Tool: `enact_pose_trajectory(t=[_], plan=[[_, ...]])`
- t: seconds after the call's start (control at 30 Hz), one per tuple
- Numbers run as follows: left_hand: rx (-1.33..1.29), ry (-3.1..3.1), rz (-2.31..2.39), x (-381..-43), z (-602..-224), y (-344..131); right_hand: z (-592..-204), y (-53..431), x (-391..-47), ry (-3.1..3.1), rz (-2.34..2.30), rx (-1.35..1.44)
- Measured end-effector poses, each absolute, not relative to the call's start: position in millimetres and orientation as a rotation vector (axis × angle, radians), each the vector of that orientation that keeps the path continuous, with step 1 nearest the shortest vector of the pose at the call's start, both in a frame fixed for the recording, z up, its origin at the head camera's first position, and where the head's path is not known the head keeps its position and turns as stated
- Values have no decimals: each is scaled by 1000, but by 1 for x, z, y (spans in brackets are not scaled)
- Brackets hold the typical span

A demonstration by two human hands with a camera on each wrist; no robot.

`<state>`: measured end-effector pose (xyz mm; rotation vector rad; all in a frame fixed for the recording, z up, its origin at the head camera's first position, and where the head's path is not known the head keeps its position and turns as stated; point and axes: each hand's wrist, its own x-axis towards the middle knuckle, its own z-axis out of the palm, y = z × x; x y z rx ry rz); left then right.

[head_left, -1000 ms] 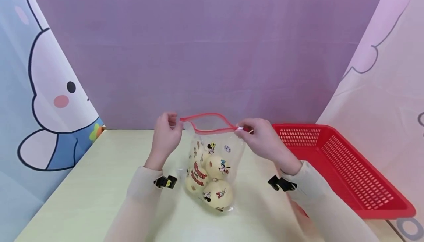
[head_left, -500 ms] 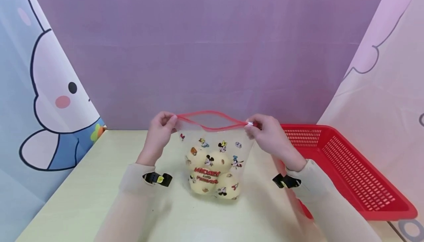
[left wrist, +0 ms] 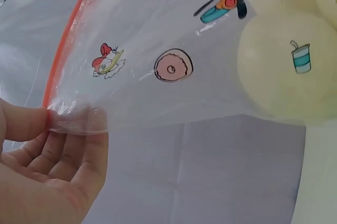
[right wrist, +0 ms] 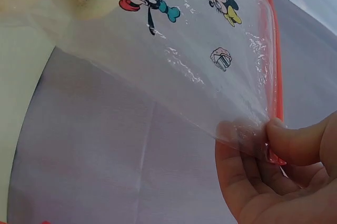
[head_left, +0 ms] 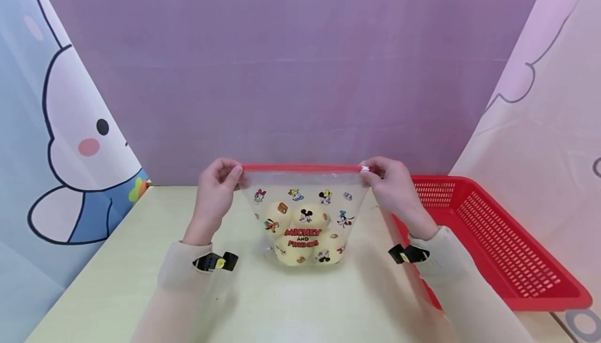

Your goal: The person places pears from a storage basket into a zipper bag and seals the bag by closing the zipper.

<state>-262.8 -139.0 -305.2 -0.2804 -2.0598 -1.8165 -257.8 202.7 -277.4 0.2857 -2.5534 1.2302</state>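
A clear zip bag (head_left: 305,192) with cartoon prints and a red zip strip (head_left: 300,168) stands upright in front of me. Several pale yellow round things (head_left: 293,252) fill its lower part; their kind is not clear through the film. At the strip's left end my left hand (head_left: 213,197) pinches the top corner between thumb and fingers, and in the left wrist view the fingers lie behind the film. My right hand (head_left: 394,189) pinches the opposite corner, beside a small white slider (head_left: 364,169). Between the hands the strip runs straight, its edges together. Whether the bag's bottom touches the table is hard to tell.
On the right, a red plastic basket (head_left: 509,301) with slotted walls stands close to my right forearm. The pale table (head_left: 117,280) ends at a purple cloth backdrop (head_left: 300,72). Printed cloths (head_left: 70,150) hang at both sides.
My hands have moved apart, the left one leftward and the right one rightward. The bag's mouth has gone from gaping to a taut straight line, and its printed front has turned toward me.
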Motion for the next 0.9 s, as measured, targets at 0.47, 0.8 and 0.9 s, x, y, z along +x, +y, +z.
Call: enact_pose_trajectory(t=[0.47, 0.8, 0.9], plan=[[-255, -2083, -1834, -264, -319, -146, -300, 203, -253, -2199, 1664, 238], [-245, -2076, -1823, -262, -318, -147, -311, 198, -252, -2088, 1705, 150], [-274, -2105, -1811, -261, -317, -148, -314, 196, -252, -2048, 1716, 114]])
